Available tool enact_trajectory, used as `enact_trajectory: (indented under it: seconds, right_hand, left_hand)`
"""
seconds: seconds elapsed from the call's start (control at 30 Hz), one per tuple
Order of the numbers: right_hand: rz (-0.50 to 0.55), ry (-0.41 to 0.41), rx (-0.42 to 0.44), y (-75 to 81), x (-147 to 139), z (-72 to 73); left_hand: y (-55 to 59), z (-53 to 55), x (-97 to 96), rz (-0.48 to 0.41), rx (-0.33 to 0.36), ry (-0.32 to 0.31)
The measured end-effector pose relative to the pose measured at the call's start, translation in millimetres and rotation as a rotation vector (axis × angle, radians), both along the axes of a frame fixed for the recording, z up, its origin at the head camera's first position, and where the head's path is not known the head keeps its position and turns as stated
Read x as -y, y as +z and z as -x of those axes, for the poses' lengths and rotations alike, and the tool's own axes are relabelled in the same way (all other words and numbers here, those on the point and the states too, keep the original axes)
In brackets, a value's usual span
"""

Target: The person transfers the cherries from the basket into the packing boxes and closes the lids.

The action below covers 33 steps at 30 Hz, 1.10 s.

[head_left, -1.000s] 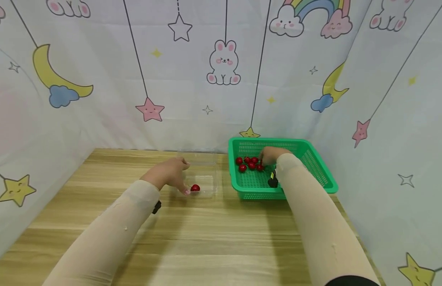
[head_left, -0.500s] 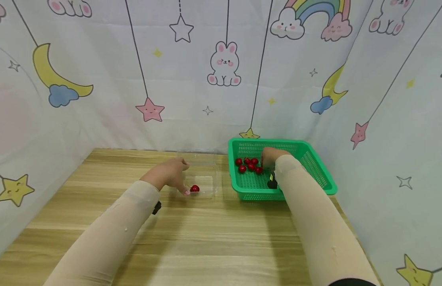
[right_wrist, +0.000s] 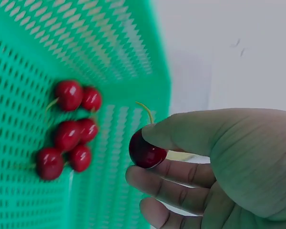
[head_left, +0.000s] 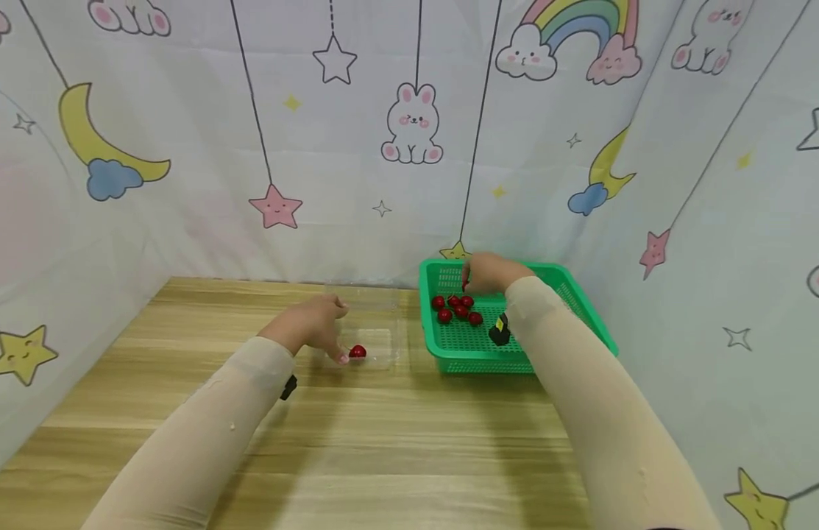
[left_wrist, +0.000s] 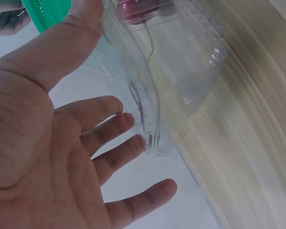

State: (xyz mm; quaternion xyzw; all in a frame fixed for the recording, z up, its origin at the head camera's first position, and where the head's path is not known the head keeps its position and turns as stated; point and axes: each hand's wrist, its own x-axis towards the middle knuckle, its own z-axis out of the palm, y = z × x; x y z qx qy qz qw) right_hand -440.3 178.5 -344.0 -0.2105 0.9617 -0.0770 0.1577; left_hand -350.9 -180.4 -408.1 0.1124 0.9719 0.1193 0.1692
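Note:
Between the thumb and fingers of my right hand (head_left: 491, 272) is a dark red cherry (right_wrist: 147, 149) with a green stem, raised above the floor of the green basket (head_left: 488, 361). Several more cherries (right_wrist: 66, 136) lie clustered inside that basket. A clear plastic box (head_left: 383, 361), its lid folded back, stands left of the basket. One cherry (head_left: 358, 352) with a stem lies in it near the front. My left hand (left_wrist: 62, 143) spans the box's left side, fingers spread and relaxed, the thumb and some fingertips against the plastic.
A wood-grain table (head_left: 383, 456) carries both containers. Behind and to the sides hangs a white cloth (head_left: 343, 147) printed with stars, moons and rabbits. The basket stands close to the back and right cloth.
My right hand has risen from the basket floor and shifted slightly left, with a cherry pinched in it. My left hand and the clear box stay in place.

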Motion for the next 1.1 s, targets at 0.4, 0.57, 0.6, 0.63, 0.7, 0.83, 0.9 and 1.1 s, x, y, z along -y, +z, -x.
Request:
enact_trajectory:
  seconds: [0.4, 0.57, 0.6, 0.63, 0.7, 0.83, 0.9, 1.1]
  right_hand:
    - [0.056, 0.095, -0.069, 14.1, 58, -28.9]
    - [0.075, 0.160, -0.065, 10.8, 81, -39.5]
    - [0.078, 0.174, -0.061, 9.8, 85, -41.7]
    - [0.084, 0.187, -0.055, 8.2, 89, -43.5]
    - [0.097, 0.208, -0.044, 4.0, 98, -46.8]
    - [0.099, 0.256, -0.041, -8.1, 115, -50.9]
    - [0.084, 0.288, -0.052, -15.6, 124, -52.3]
    - [0.007, 0.379, -0.076, -40.0, 148, -57.4]
  left_hand:
    - [0.3, 0.2, 1.5, 0.017, -0.006, -0.021]
    - [0.5, 0.4, 1.1, 0.019, -0.009, -0.024]
    - [0.3, 0.5, 1.0, 0.018, -0.010, -0.024]
    - [0.2, 0.7, 0.9, 0.020, -0.012, -0.027]
    - [-0.1, 1.1, 0.6, 0.022, -0.013, -0.029]
    - [-0.6, 2.2, 0.4, 0.019, -0.007, -0.022]
    - [-0.8, 2.8, 0.3, 0.018, -0.001, -0.015]
    - [0.1, 1.9, -0.6, 0.026, 0.007, -0.008]
